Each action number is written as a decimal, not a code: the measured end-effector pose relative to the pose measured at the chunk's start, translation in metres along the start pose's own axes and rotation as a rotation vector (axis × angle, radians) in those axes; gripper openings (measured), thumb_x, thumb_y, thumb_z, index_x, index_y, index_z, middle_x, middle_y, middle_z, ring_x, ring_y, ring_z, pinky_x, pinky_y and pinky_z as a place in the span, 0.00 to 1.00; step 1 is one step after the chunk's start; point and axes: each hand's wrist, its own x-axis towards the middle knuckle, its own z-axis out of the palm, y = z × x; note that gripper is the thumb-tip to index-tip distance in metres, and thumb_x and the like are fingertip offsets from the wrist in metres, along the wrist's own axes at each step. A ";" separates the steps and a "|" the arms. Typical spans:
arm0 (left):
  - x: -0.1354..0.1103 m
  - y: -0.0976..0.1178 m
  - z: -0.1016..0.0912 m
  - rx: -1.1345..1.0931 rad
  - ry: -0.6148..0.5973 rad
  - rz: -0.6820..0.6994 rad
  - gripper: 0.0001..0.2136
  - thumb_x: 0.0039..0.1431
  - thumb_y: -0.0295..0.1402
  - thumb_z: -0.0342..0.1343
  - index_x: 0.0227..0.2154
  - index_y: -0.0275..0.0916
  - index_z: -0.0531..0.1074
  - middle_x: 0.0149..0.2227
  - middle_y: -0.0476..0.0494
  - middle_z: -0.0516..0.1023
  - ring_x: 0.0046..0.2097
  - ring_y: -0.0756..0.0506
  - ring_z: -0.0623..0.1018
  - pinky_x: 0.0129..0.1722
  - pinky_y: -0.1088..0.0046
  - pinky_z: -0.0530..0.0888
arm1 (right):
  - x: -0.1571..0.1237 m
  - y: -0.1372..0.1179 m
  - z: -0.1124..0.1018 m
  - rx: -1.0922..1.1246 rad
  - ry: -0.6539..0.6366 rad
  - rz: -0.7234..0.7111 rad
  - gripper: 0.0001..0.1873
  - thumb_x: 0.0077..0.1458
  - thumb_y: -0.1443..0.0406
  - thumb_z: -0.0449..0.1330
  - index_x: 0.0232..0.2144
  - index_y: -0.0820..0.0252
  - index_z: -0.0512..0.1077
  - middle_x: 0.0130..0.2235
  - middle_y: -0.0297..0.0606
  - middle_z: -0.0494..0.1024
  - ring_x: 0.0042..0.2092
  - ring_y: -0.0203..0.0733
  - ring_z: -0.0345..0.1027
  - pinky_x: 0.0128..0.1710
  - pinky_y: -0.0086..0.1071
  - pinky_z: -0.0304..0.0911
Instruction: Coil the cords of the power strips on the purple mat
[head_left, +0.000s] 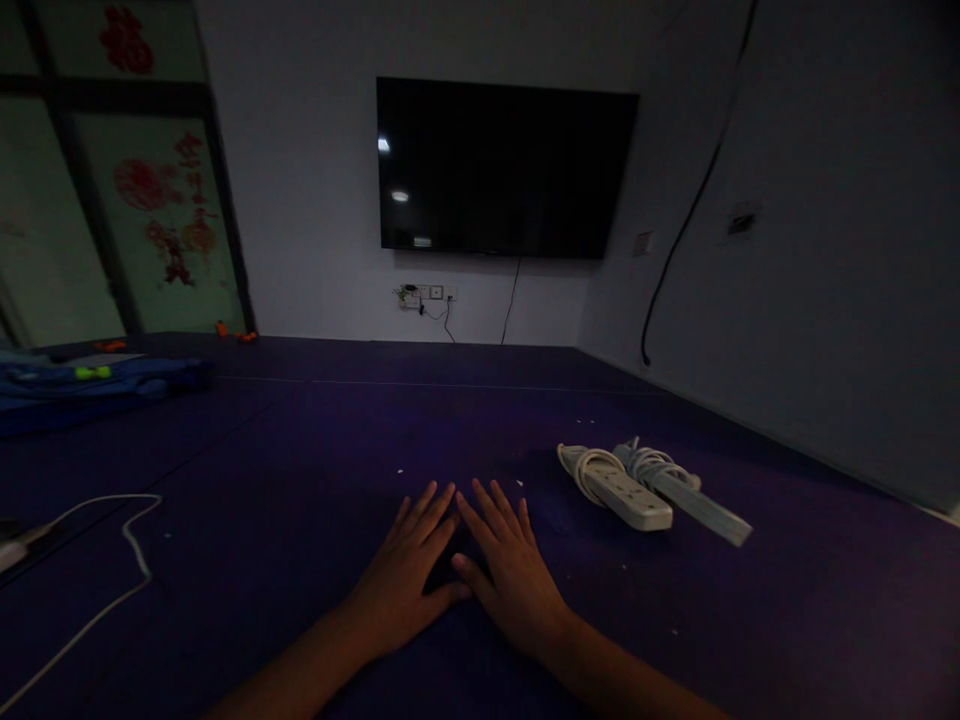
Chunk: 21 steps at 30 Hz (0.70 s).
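My left hand (407,570) lies flat on the dark purple-blue surface (315,540), fingers spread and pointing away from me. Beside it my right hand (511,565) rests the same way, palm down, with its thumb near the left thumb. Neither hand holds anything. To the right of my right hand is a white power strip (626,492), its cord looped around one end. A second, slimmer power strip (705,505) lies alongside it, with its cord bundled at the far end.
On the left a white cable (133,540) runs to a white plug-like piece (13,552). Blue folded cloth (142,380) lies farther back. A large dark television (506,170) hangs on the wall above several sockets (435,293). A black cord (686,215) hangs down the right wall.
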 end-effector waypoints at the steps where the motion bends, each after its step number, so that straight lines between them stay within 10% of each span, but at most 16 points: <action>1: 0.000 0.000 0.000 0.001 0.007 0.002 0.33 0.57 0.50 0.47 0.62 0.45 0.47 0.66 0.41 0.45 0.66 0.39 0.43 0.60 0.47 0.52 | 0.000 0.000 0.000 0.001 0.001 -0.003 0.31 0.60 0.50 0.44 0.63 0.47 0.44 0.66 0.34 0.44 0.66 0.49 0.30 0.61 0.56 0.34; 21: 0.001 0.003 -0.002 -0.020 -0.021 -0.028 0.33 0.57 0.51 0.46 0.62 0.45 0.45 0.66 0.42 0.43 0.66 0.39 0.43 0.60 0.48 0.52 | 0.000 -0.002 -0.003 0.047 -0.018 -0.024 0.30 0.61 0.52 0.44 0.62 0.47 0.44 0.66 0.34 0.43 0.66 0.47 0.29 0.61 0.55 0.33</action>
